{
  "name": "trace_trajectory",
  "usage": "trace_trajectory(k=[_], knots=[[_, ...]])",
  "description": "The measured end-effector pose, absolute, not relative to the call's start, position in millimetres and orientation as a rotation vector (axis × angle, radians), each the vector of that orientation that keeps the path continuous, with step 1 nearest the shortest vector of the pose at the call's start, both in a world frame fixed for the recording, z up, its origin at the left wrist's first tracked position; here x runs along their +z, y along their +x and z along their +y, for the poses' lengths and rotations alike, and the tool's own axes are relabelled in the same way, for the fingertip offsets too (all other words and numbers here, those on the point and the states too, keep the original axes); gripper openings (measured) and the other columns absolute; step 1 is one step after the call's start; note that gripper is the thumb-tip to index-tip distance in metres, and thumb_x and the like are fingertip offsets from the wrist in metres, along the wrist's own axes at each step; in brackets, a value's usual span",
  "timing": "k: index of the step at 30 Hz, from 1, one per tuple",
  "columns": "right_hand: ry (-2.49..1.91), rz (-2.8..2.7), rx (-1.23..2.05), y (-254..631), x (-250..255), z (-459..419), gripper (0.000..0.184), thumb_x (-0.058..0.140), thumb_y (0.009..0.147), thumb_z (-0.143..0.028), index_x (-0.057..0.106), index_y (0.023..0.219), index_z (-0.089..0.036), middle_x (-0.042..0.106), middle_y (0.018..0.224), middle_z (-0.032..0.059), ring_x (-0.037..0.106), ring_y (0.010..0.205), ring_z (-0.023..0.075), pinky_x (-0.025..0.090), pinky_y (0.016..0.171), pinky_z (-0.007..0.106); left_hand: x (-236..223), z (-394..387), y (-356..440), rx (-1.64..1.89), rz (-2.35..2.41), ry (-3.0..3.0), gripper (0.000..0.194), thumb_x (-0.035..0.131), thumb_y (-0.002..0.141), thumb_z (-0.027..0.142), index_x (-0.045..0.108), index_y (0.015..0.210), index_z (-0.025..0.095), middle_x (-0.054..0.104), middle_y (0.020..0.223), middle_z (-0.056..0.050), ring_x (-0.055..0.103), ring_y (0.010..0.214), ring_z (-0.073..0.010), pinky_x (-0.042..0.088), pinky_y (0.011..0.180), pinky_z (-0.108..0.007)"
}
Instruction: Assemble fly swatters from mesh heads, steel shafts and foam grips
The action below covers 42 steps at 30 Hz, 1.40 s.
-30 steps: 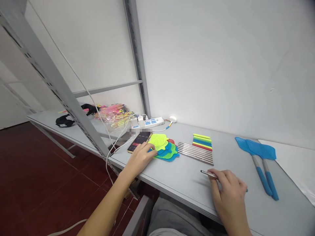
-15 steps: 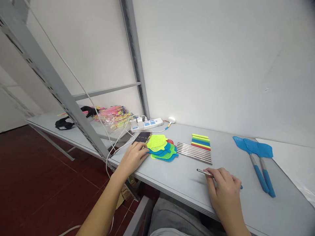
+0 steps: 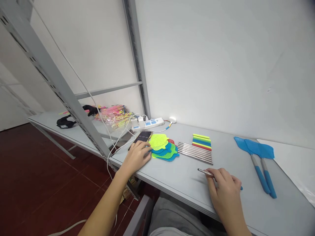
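My right hand point(image 3: 225, 186) is closed round a fly swatter handle point(image 3: 205, 171), a silver metal tube with a blue end showing past my little finger. The tube's bare tip points left, just above the table. My left hand point(image 3: 138, 154) is at the left edge of a pile of fly swatter heads point(image 3: 158, 141) in yellow, blue, green and red. Its fingers are bent and apart from the thumb, touching the pile's edge. Right of the pile lie several silver tubes point(image 3: 195, 153) in a row, with several coloured grips point(image 3: 201, 141) behind them.
Two blue fly swatters point(image 3: 258, 149) lie at the right, beside a white sheet point(image 3: 292, 167). A phone point(image 3: 142, 136) showing a timer and a power strip point(image 3: 150, 123) with cables stand behind my left hand. A grey metal post point(image 3: 61, 91) rises at the left.
My left hand has shifted slightly right along the pile's edge. My right hand keeps the handle in nearly the same place. The view has moved a little.
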State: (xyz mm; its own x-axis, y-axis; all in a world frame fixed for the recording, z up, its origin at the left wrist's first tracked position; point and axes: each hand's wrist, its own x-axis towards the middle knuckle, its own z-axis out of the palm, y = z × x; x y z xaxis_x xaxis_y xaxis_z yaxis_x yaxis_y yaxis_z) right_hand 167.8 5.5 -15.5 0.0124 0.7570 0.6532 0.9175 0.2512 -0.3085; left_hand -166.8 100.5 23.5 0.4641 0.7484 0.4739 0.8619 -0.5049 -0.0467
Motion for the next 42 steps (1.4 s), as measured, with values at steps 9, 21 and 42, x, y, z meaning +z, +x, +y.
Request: trace_trajectory(k=[9, 21, 42], knots=[[-1.531, -1.775, -0.255, 168, -16, 6, 0.019, 0.044, 0.096, -0.031, 0.061, 0.095, -0.023, 0.062, 0.08, 0.0018, 0.058, 0.075, 0.0191, 0.03, 0.082, 0.04, 18, 89, -155, -0.6, -1.466, -2.412, 0.022, 0.049, 0.094, 0.026, 0.068, 0.104, 0.024, 0.068, 0.11, -0.007, 0.054, 0.104, -0.0263, 0.035, 0.079, -0.04], [-1.544, -1.785, -0.254, 168, -16, 5, 0.02, 0.044, 0.096, -0.032, 0.061, 0.095, -0.023, 0.062, 0.08, 0.0014, 0.058, 0.075, 0.0192, 0.03, 0.082, 0.04, 18, 85, -159, -0.569, -1.509, -2.451, 0.031, 0.044, 0.094, 0.014, 0.062, 0.115, 0.027, 0.067, 0.118, -0.005, 0.055, 0.11, -0.0236, 0.03, 0.081, -0.039], [-1.56, -1.804, -0.25, 168, -14, 5, 0.019, 0.045, 0.096, -0.031, 0.062, 0.094, -0.022, 0.063, 0.081, 0.0029, 0.058, 0.074, 0.019, 0.03, 0.082, 0.039, 22, 91, -157, -0.693, -1.405, -2.433, 0.02, 0.05, 0.094, 0.026, 0.068, 0.103, 0.026, 0.073, 0.102, -0.004, 0.057, 0.098, -0.0228, 0.028, 0.096, -0.046]])
